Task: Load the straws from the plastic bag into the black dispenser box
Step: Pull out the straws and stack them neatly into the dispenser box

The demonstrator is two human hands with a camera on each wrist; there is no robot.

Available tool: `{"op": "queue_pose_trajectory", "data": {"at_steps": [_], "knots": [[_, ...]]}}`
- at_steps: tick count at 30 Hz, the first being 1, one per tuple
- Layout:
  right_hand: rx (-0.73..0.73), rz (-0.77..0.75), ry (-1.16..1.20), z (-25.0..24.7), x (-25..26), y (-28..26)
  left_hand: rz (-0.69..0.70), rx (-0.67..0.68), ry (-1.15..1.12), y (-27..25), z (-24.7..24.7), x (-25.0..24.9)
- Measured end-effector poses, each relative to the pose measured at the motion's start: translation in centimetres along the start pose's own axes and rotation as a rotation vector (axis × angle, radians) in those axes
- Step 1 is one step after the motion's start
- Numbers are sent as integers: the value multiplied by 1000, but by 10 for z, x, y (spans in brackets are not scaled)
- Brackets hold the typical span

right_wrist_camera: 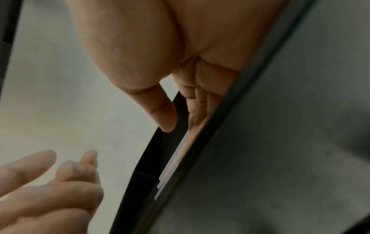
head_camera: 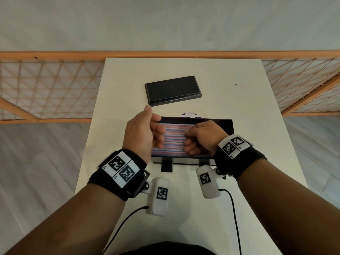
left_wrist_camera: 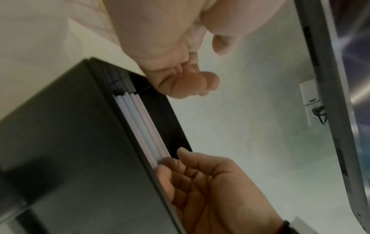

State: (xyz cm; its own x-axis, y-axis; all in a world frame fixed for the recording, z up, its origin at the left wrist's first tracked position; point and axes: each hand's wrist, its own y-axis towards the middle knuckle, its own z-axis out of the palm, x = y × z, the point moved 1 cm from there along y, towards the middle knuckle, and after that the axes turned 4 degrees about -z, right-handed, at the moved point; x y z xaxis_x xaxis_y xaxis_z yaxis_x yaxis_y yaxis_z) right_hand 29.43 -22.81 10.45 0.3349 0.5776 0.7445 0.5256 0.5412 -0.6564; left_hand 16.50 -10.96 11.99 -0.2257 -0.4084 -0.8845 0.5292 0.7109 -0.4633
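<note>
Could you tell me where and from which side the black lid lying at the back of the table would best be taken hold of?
The lid lies flat and alone on the table, beyond the dispenser box, long and narrow. I would come from above and grip across its short width near the middle, fingers on the two long edges: the stepped rim there offers purchase, and a central hold should keep it level.

On your left hand [head_camera: 142,134] side you wear a wide black wrist strap [head_camera: 117,181] with two white square-code tags [head_camera: 121,168]. At its 4 o'clock hangs a white camera pod [head_camera: 158,196] with one code and a black cable [head_camera: 117,229]. Your right hand [head_camera: 203,138] side carries the same set: strap [head_camera: 241,162], tags [head_camera: 233,145], pod [head_camera: 207,182], cable [head_camera: 234,218].
</note>
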Motion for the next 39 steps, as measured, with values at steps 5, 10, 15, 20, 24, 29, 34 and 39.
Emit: {"op": "queue_pose_trajectory", "data": {"at_steps": [5, 10, 15, 20, 24, 29, 34, 39], "knots": [[46, 82, 198, 5, 0, 5, -85, 45, 53, 5, 5, 12], [89, 113, 365, 0, -4, 6, -128, 70, 120, 6, 8, 13], [6, 106, 492, -17, -6, 9, -327, 204, 96, 6, 23, 5], [-8, 99, 473, -14, -10, 12, -456, 241, 273, 13, 36, 9], [-5, 98, 480, -15, -11, 14, -480, 243, 394, 16, 43, 11], [-5, 94, 472, -14, -11, 15, -494, 215, 443, 21, 44, 10], [-6, 88, 454, -13, -11, 15, -504, 212, 488, 24, 43, 11], [-14, 67, 412, -11, -9, 15, -476, 197, 516, 26, 45, 15]]}}
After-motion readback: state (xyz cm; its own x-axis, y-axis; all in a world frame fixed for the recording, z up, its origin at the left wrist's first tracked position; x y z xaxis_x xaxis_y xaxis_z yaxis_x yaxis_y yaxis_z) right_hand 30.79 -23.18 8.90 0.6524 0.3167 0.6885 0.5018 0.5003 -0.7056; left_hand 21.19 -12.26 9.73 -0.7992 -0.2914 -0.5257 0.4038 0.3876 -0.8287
